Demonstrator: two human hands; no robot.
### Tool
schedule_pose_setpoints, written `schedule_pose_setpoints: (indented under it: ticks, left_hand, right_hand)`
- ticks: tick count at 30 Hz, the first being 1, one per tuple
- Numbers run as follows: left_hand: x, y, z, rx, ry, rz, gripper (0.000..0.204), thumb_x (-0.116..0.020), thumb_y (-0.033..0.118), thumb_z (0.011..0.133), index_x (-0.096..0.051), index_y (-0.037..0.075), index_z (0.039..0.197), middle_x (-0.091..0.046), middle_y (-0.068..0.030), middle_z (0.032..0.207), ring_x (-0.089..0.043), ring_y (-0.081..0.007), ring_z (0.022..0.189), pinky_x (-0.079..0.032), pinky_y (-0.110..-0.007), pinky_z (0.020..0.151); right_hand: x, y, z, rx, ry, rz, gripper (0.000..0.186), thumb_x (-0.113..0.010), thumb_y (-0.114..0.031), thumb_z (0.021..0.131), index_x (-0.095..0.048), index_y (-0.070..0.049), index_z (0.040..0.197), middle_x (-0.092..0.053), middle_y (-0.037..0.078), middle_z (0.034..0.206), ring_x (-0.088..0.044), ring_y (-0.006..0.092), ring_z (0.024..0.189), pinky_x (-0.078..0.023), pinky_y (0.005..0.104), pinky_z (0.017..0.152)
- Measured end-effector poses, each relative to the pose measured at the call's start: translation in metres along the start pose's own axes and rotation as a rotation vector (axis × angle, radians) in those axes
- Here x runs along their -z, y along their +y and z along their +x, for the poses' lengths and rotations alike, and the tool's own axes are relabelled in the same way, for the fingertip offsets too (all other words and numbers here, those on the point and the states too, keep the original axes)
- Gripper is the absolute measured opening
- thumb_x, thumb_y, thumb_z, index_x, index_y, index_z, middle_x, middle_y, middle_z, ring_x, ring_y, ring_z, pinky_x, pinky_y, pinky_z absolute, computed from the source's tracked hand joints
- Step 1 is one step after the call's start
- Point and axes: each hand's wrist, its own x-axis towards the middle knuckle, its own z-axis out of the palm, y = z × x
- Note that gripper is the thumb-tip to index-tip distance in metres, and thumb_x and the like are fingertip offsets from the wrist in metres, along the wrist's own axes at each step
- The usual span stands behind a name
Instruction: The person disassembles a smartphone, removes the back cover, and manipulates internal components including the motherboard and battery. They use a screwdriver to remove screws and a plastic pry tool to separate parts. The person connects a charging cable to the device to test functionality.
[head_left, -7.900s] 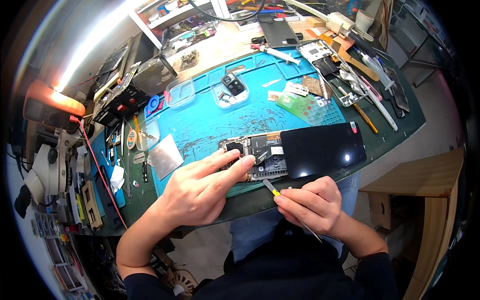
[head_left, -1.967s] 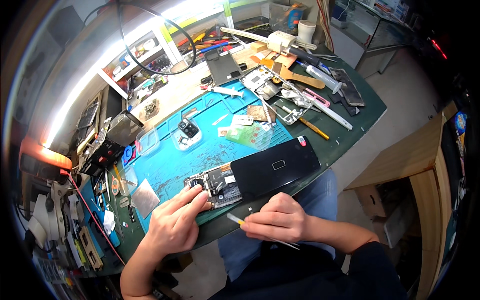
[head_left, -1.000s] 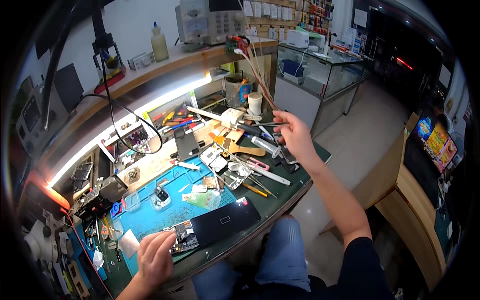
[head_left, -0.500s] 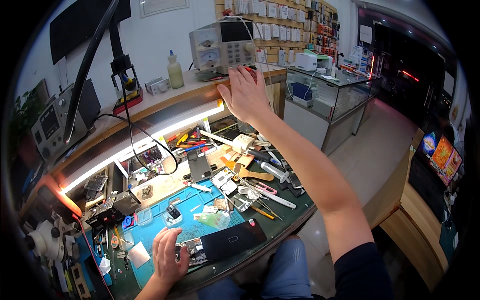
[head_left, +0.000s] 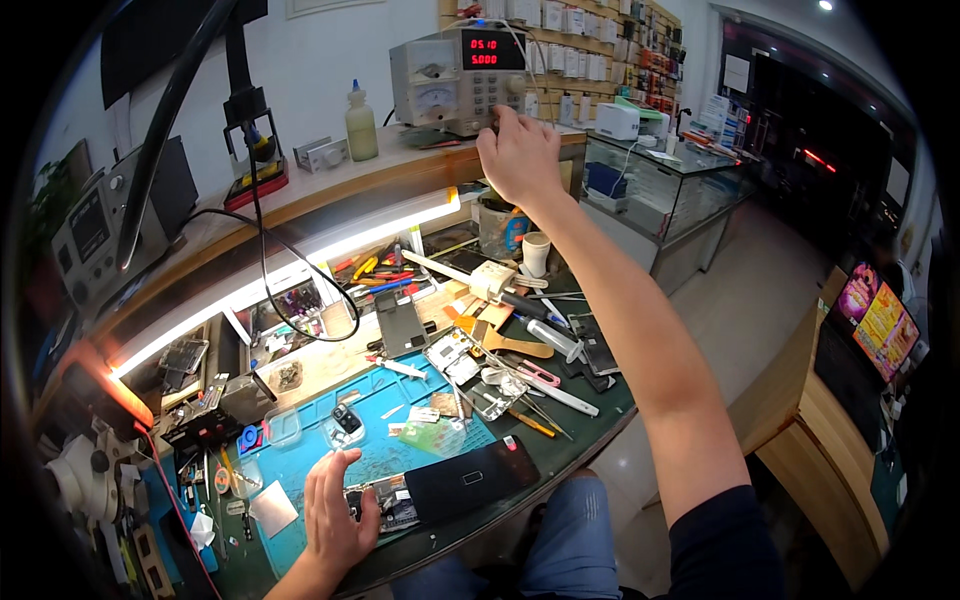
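My right hand (head_left: 522,158) is raised at the bench power supply (head_left: 455,85), its fingers curled in front of the lower panel, the index finger at the controls. Whether it grips a lead there is hidden. Red digits glow on the supply's display. My left hand (head_left: 338,510) rests open on the bench, thumb apart from the fingers, at the left end of an opened phone. The phone's exposed circuit board (head_left: 396,503) lies beside the thumb. Joined to its right is a black panel (head_left: 472,480), lying flat across the edge of the blue work mat (head_left: 300,462).
Tweezers (head_left: 545,415), a syringe (head_left: 552,338) and a phone frame (head_left: 462,365) clutter the right of the bench. A lit tube lamp (head_left: 300,275) runs under the wooden shelf (head_left: 300,200). A bottle (head_left: 361,125) stands on that shelf, and a black cable hangs down in front.
The power supply's dark display has lit up with red digits. My right hand's outstretched fingers have curled in at the panel. The left hand stays by the phone; the view shifts slightly.
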Motion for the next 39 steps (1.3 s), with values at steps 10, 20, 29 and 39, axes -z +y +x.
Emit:
schedule_pose_setpoints:
  ticks: [10,20,29,39]
  left_hand:
    - [0.006,-0.003,-0.009,0.019,-0.021,0.020,0.085,-0.073,-0.004,0.082,-0.033,-0.008,0.157,-0.065,-0.0231,0.135,-0.062,-0.0420,0.122,-0.046,-0.052,0.108]
    - [-0.009,0.004,0.000,0.018,-0.027,-0.027,0.085,-0.072,-0.004,0.083,-0.032,-0.006,0.158,-0.065,-0.0222,0.136,-0.061,-0.0420,0.123,-0.046,-0.052,0.109]
    - [-0.004,-0.008,-0.008,0.028,0.014,0.036,0.083,-0.071,-0.006,0.082,-0.034,-0.007,0.157,-0.065,-0.0226,0.134,-0.062,-0.0418,0.123,-0.046,-0.052,0.108]
    - [0.007,0.009,-0.006,0.009,0.115,-0.039,0.071,-0.067,-0.010,0.081,-0.049,-0.007,0.149,-0.069,-0.0212,0.127,-0.065,-0.0391,0.115,-0.051,-0.049,0.102]
  right_hand:
    - [0.038,0.017,-0.075,-0.082,-0.015,0.222,0.035,-0.068,-0.024,0.096,-0.064,-0.003,0.124,-0.074,0.018,0.112,-0.070,0.0381,0.101,-0.055,0.0463,0.085]
    - [0.059,0.192,-0.181,-0.396,-0.354,0.258,0.047,-0.077,-0.023,0.091,-0.067,-0.005,0.133,-0.075,0.013,0.101,-0.073,0.0256,0.099,-0.058,0.0400,0.088]
    - [0.033,0.118,-0.141,-0.371,-0.462,0.274,0.037,-0.074,-0.032,0.092,-0.076,-0.011,0.122,-0.077,0.017,0.109,-0.074,0.0342,0.104,-0.058,0.0426,0.088]
    - [0.186,0.312,-0.296,-0.798,-0.686,-0.766,0.049,-0.066,-0.045,0.099,-0.078,0.001,0.105,-0.078,0.022,0.103,-0.075,0.0418,0.098,-0.058,0.0526,0.086]
